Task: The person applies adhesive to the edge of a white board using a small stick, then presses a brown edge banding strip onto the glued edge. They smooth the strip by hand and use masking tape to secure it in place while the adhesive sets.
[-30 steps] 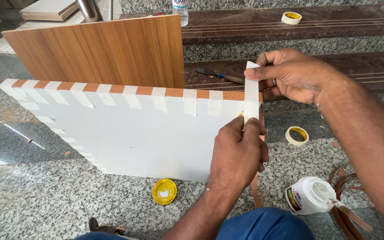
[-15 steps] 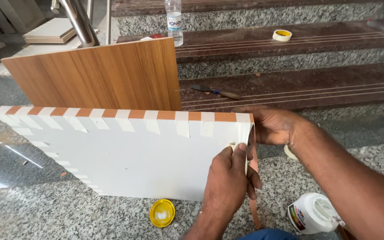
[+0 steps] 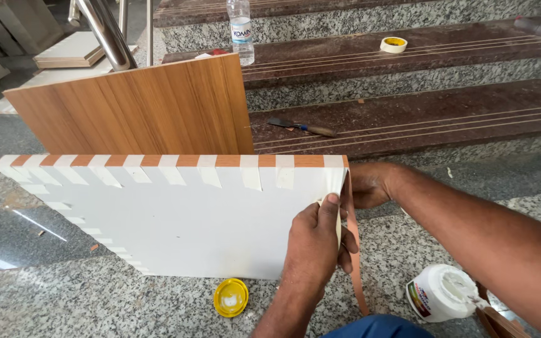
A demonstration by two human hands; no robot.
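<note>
A white board [image 3: 176, 225] stands on edge on the granite floor. Its top edge carries a brown edge band held down by several strips of masking tape [image 3: 250, 172]. My left hand [image 3: 314, 244] pinches the board's right edge near the top corner, its thumb pressing a tape strip and the loose brown edge band [image 3: 356, 269], which hangs down to the floor. My right hand [image 3: 370, 184] reaches behind the same edge and grips it from the back, its fingers partly hidden by the board.
A wood-grain panel [image 3: 139, 109] leans behind the board. A yellow lid [image 3: 230, 297] and an open white glue tub [image 3: 436, 293] lie on the floor near my knees. The stone steps hold a chisel [image 3: 302, 128], tape roll [image 3: 394, 44] and water bottle [image 3: 240, 28]. A steel handrail [image 3: 104, 31] rises at the top left.
My right hand has dropped from the top corner, where it held a tape strip, to behind the board's right edge. My left hand stays on that edge, now pressing the tape down.
</note>
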